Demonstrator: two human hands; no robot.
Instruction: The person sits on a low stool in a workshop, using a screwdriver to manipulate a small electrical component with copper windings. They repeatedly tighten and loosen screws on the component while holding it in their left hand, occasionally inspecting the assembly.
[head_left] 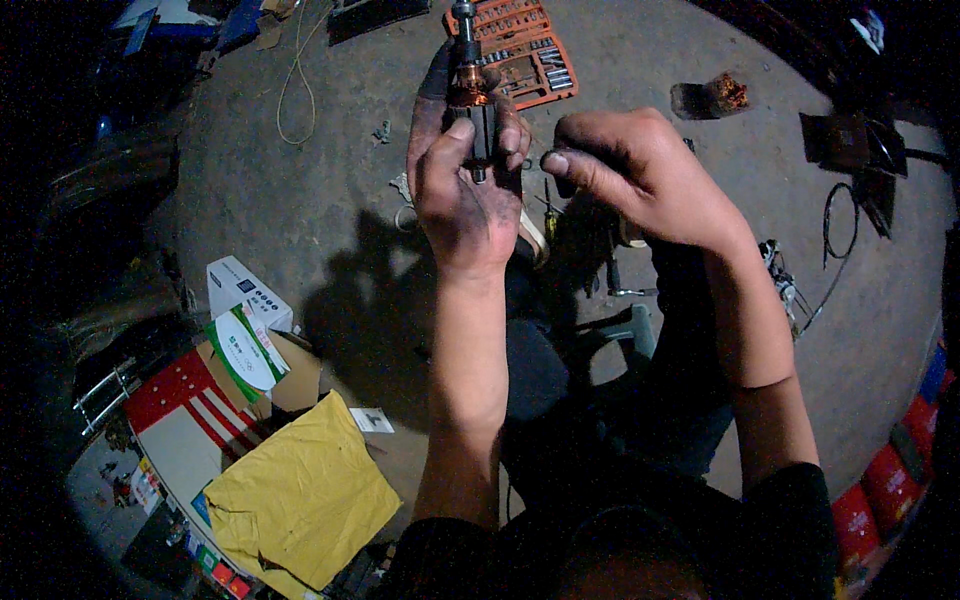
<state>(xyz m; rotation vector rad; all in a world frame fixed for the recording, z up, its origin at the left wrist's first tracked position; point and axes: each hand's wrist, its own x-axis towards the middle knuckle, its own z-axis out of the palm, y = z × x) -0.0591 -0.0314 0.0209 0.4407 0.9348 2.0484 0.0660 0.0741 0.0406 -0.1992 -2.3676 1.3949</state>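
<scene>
Left of your forearms lies a yellow sheet. Your left hand, palm up, grasps a motor armature — seemingly raised for inspection; the next move calls for a steady hold sparing its copper winding. Its far tip meets the picture's edge. Your right hand, just beside, is curled — whether around anything, I can't tell.

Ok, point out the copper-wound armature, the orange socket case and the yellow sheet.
Copper-wound armature (483,122), head view: on its dark core.
Orange socket case (546,99), head view: on its lower rim.
Yellow sheet (305,490), head view: on its broad middle.
</scene>
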